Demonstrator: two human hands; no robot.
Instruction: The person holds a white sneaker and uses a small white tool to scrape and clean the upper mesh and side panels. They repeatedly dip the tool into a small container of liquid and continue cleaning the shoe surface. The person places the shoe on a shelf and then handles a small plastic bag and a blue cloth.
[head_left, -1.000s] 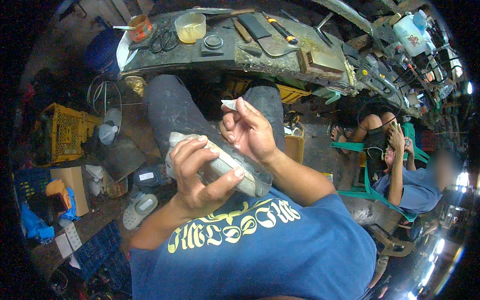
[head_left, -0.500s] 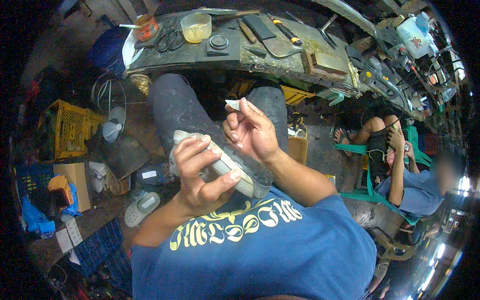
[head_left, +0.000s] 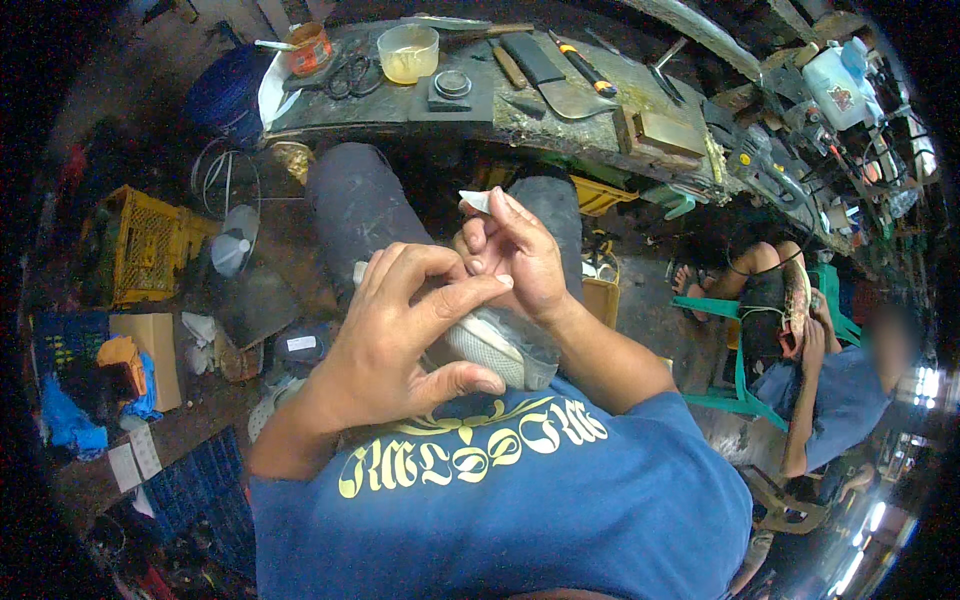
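Note:
My left hand [head_left: 400, 330] is closed over a grey and white mesh shoe [head_left: 500, 355] in my lap, thumb along its near side and index finger stretched across toward my other hand; a small pale spot at that fingertip is too small to make out. My right hand [head_left: 520, 260], just beyond the shoe, pinches a small white piece [head_left: 472, 199] between thumb and finger, its other fingers curled. Part of the shoe is hidden behind my left hand.
The bench [head_left: 390, 115] ahead bears knives, scissors, a tub [head_left: 407, 60] and a block [head_left: 667, 133]. A yellow crate [head_left: 140, 250] and loose footwear lie at left. At right a co-worker [head_left: 820, 400] sits by a green chair [head_left: 730, 305], hands on an object.
My left hand has shifted up over the shoe, its index finger now reaching toward my right hand. The co-worker's hands have lowered, and a long object now stands in them.

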